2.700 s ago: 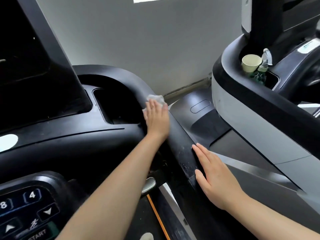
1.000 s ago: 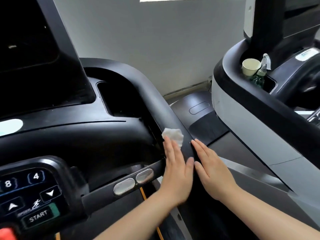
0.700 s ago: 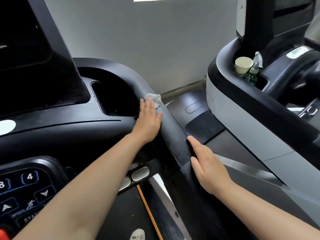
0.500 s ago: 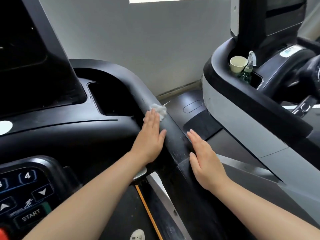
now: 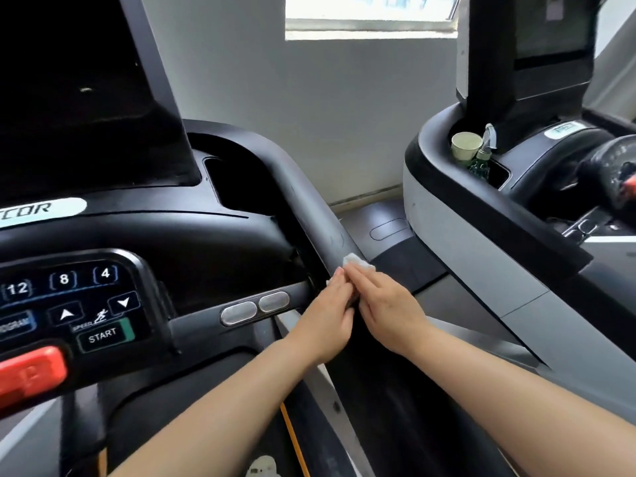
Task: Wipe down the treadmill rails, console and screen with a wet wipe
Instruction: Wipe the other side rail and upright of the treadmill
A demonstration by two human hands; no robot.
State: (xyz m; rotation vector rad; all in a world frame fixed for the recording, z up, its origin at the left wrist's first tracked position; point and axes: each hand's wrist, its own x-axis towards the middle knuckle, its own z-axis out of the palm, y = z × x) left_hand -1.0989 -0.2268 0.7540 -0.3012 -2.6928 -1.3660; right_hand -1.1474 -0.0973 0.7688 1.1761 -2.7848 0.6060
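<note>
**Wipe back down at the lower end of the right rail**

Half a second ago our left hand (image 5: 325,321) pressed the wet wipe (image 5: 358,263) higher up the rail (image 5: 309,208); now it has slid down beside our right hand (image 5: 389,315), and the wipe shows just past the fingertips of both. Both hands lie flat, fingers straight and pressed on the rail, side by side and touching. We judge the rail stroke nearly done, with console and screen (image 5: 75,91) still to wipe.

Readable writing: "START" (image 5: 102,335), "SPEED", keys "12", "8" (image 5: 64,279), "4" (image 5: 105,273), a partial "…COR" badge (image 5: 31,212), and "…OGRAM" cut off at the edge
</note>
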